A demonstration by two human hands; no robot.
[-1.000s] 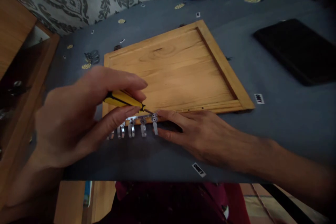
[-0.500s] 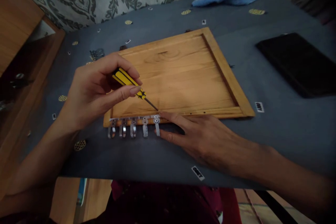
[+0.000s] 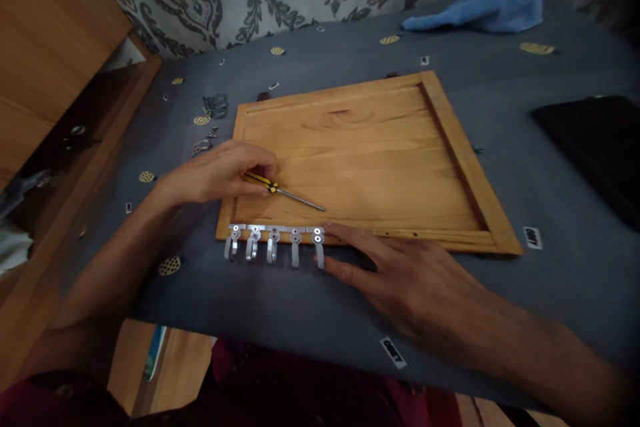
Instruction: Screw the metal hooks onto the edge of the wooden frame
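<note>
My left hand is closed around the yellow-and-black handle of a screwdriver. Its metal shaft slants right and down over a framed wooden panel, with the tip a little above the hook rail. Along the panel's near edge lies that silver hook rail, with several curved hooks hanging over the edge. Cross-head screws show in the hook plates. My right hand grips the rail's right end, index finger at the panel edge and thumb tip behind the last hook. Small dark holes dot the edge farther right.
Left of the panel lie loose metal hooks and a few screws. A blue cloth rests at the back right, and a black flat object on the right. A wooden cabinet borders the table's left side.
The screwdriver has tipped lower, and its tip has come away from the rail's right end. My left hand has lowered with it. The view has shifted; my right hand stays at the rail.
</note>
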